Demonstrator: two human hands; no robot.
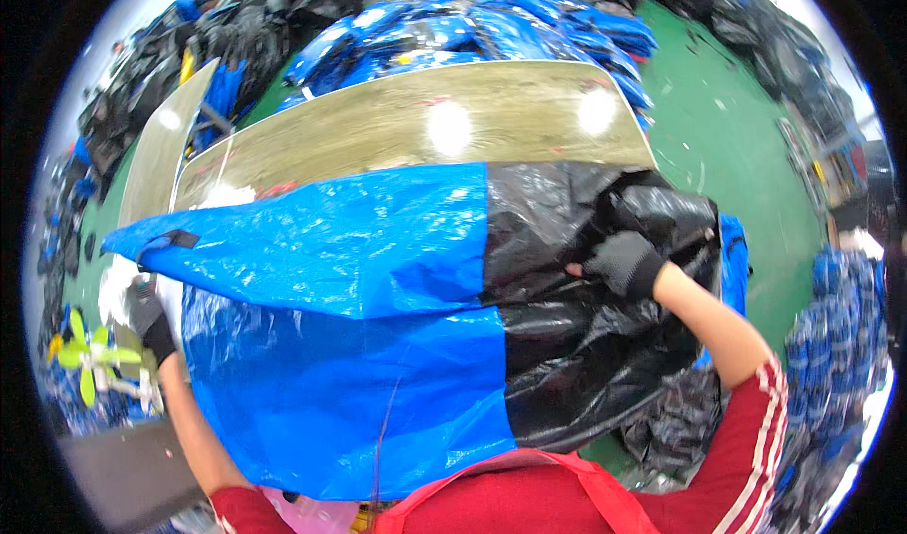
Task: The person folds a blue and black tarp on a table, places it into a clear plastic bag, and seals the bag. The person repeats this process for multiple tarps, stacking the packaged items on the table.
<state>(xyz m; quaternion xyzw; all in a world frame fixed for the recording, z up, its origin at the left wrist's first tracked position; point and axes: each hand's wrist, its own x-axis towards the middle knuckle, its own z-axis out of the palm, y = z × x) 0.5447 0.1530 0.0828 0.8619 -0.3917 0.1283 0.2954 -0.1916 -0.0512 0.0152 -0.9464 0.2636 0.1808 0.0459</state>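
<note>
A large blue-and-black plastic tarp sheet (378,364) spreads in front of me, blue on the left and black on the right. It seems to have two layers, the upper one lifted at the left. My left hand (148,315), in a dark grey glove, is at the upper layer's left edge, below a small dark tab (173,240). Its fingers look closed on that edge, though they are somewhat blurred. My right hand (625,264), gloved with the thumb tip bare, presses into the crumpled black part. Its fingers are curled into the material, which bunches around them.
Beneath the sheet is a wood-patterned table (378,123), with another board (165,151) at its left. A big heap of blue bags (453,28) lies beyond. A green fan (90,354) stands at lower left. Stacked blue bundles (831,335) line the right; green floor (746,156) lies between.
</note>
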